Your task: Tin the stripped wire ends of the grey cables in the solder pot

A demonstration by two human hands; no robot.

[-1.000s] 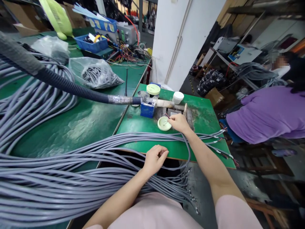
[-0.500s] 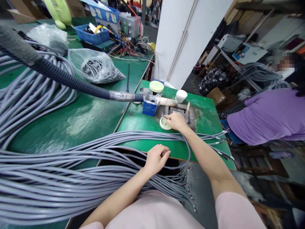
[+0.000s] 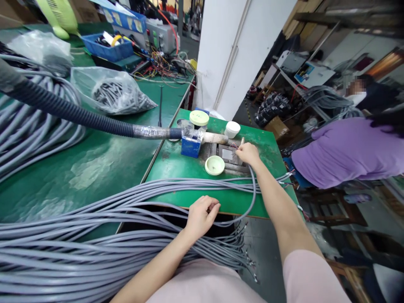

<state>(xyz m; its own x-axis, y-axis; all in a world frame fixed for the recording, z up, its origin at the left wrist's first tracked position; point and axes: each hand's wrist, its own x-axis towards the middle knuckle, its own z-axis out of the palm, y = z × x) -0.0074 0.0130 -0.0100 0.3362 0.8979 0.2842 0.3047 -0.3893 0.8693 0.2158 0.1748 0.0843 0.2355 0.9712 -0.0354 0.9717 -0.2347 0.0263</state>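
My right hand is closed on the stripped end of a grey cable. Thin coloured wires stick out of its fingers over a grimy metal block with a shiny silver square, which looks like a solder pot. From that hand the cable loops down toward my left hand. The left fingers are curled at the table's front edge, among the cables; anything inside them is hidden. A shallow pale-green dish stands left of the pot, a dark spot at its bottom.
A ribbed hose ends in a nozzle above the pot, propped on a blue box. Bundled grey cables spread across the left and front. Behind stand a lidded tub and white cup. A person in purple sits at right.
My right hand has moved right and slightly up with the cable end, from over the pale-green dish to over the silver square. The left hand stays curled in much the same place.
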